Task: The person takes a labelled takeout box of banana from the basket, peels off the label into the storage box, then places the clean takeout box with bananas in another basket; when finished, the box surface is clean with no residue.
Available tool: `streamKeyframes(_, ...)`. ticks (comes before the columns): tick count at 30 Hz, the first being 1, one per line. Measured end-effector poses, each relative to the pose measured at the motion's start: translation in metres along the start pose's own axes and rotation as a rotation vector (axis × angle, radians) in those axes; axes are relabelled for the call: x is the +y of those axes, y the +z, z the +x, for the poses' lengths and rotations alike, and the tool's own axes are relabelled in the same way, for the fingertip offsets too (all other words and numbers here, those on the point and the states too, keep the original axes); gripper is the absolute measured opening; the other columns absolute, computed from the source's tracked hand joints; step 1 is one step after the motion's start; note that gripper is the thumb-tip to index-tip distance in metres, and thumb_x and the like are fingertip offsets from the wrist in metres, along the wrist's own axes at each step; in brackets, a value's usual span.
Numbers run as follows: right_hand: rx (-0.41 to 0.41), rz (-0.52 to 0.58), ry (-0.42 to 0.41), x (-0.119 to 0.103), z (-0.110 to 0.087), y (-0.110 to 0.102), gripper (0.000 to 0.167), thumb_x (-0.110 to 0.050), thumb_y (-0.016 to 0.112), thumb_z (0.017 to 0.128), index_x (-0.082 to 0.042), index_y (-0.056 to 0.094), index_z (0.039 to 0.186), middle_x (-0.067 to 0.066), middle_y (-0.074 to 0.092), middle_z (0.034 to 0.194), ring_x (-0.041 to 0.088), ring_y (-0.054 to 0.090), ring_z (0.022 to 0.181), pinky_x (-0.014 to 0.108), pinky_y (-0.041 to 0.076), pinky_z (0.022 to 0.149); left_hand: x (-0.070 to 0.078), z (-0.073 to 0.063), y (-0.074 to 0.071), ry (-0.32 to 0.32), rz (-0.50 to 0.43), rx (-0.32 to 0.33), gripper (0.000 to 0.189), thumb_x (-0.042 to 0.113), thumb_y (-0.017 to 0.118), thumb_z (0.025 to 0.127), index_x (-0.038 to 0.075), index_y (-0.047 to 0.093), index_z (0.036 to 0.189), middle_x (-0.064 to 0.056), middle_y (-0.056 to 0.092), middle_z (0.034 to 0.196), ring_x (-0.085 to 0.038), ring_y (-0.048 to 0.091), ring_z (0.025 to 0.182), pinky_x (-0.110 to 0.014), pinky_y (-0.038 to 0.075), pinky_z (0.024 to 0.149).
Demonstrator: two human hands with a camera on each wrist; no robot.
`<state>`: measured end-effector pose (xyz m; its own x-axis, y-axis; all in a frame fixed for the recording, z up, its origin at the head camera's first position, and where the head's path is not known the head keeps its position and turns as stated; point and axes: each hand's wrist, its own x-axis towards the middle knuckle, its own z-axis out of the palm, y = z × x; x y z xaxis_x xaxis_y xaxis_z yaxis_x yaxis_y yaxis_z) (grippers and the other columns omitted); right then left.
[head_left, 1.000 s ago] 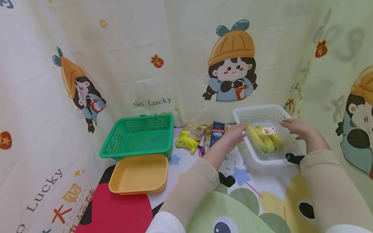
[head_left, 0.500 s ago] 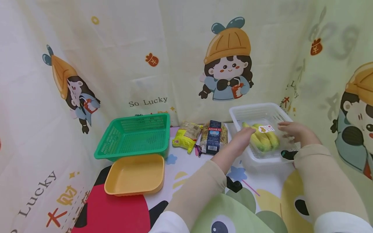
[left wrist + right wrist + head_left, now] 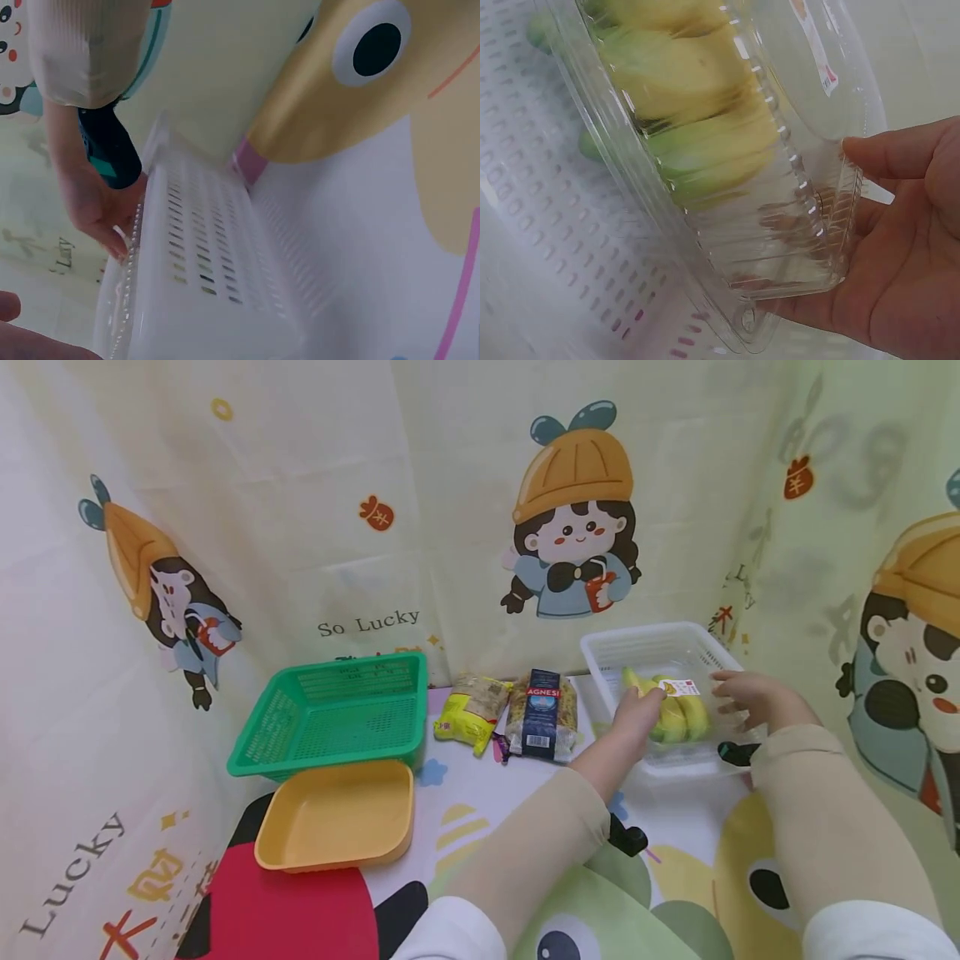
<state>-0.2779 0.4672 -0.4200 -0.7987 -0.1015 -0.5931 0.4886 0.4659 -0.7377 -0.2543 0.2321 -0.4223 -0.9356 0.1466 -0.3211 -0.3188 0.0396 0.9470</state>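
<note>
In the white basket (image 3: 660, 632) at the right lies a clear plastic box (image 3: 765, 247) of yellow-green bananas (image 3: 678, 720), with a label on its lid. My right hand (image 3: 900, 247) grips one end of the box, thumb on the near side and fingers seen through the plastic. On the box's left side, my left hand (image 3: 636, 714) holds it with the thumb laid over the lid; its other fingers are mostly hidden. The left wrist view catches only part of the left hand (image 3: 41, 343), beside the basket's slotted wall.
Left of the basket are a pasta bag (image 3: 542, 718) with a dark label, a yellow bag (image 3: 468, 714) and a small purple wrapper (image 3: 501, 747). A green basket (image 3: 333, 768) stands farther left, behind a yellow tray (image 3: 337, 860). Printed cloth hangs behind.
My left hand has moved right, from the basket's left rim onto the box, uncovering the pasta bag. My right hand has come slightly closer to the box's end. The head view has shifted a little.
</note>
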Motion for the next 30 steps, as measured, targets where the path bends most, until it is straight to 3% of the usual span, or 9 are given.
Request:
streamKeyframes(6,-0.030,0.031,-0.009,-0.002,0.001,0.000,0.065,-0.015,0.020,0.105,-0.010,-0.025,0.151,0.033,-0.018,0.157,0.055,-0.005,0.146,0.075,0.025,0.108,-0.002,0.008,0.009,-0.055,-0.002,0.068,0.074,0.030,0.065,0.084,-0.001,0.040,0.147,-0.017,0.046,0.149,-0.032,0.045,0.138,-0.044,0.037,0.115)
streamKeyframes(14,-0.067,0.059,-0.029,0.000,0.004,-0.003,0.064,-0.016,0.018,0.107,-0.013,-0.027,0.151,0.030,-0.022,0.157,0.054,-0.008,0.146,0.076,0.023,0.108,-0.006,0.018,0.010,-0.142,-0.103,0.044,0.068,0.026,0.067,0.084,-0.005,0.045,0.140,-0.015,0.053,0.139,-0.031,0.051,0.127,-0.048,0.040,0.111)
streamKeyframes(18,-0.064,0.061,-0.038,0.004,0.005,-0.005,0.063,-0.017,0.018,0.107,-0.013,-0.027,0.151,0.031,-0.020,0.158,0.055,-0.005,0.146,0.075,0.025,0.108,-0.006,0.016,0.013,-0.154,-0.114,0.018,0.057,0.022,0.067,0.084,-0.007,0.053,0.130,-0.014,0.058,0.128,-0.030,0.055,0.118,-0.048,0.045,0.107)
streamKeyframes(22,-0.062,0.072,-0.047,0.007,0.006,-0.006,0.062,-0.018,0.018,0.108,-0.013,-0.025,0.152,0.031,-0.018,0.158,0.054,-0.002,0.147,0.073,0.028,0.109,-0.007,0.012,0.014,-0.159,-0.114,0.002,0.052,0.021,0.067,0.085,-0.008,0.055,0.127,-0.016,0.059,0.126,-0.032,0.056,0.118,-0.047,0.045,0.107)
streamKeyframes(26,-0.033,0.038,-0.054,0.007,0.007,-0.007,0.062,-0.017,0.020,0.107,-0.011,-0.022,0.153,0.033,-0.016,0.158,0.054,0.001,0.147,0.072,0.031,0.107,-0.009,0.008,0.014,-0.112,-0.011,-0.032,0.063,0.026,0.065,0.086,-0.005,0.048,0.139,-0.016,0.051,0.144,-0.031,0.048,0.134,-0.043,0.039,0.114)
streamKeyframes(30,0.031,-0.038,-0.078,0.000,0.003,-0.009,0.063,-0.017,0.022,0.107,-0.008,-0.019,0.153,0.035,-0.017,0.156,0.056,0.005,0.145,0.071,0.035,0.104,-0.007,0.005,0.011,-0.055,0.108,-0.059,0.072,0.033,0.063,0.085,0.004,0.043,0.148,-0.009,0.044,0.154,-0.024,0.043,0.140,-0.038,0.035,0.117)
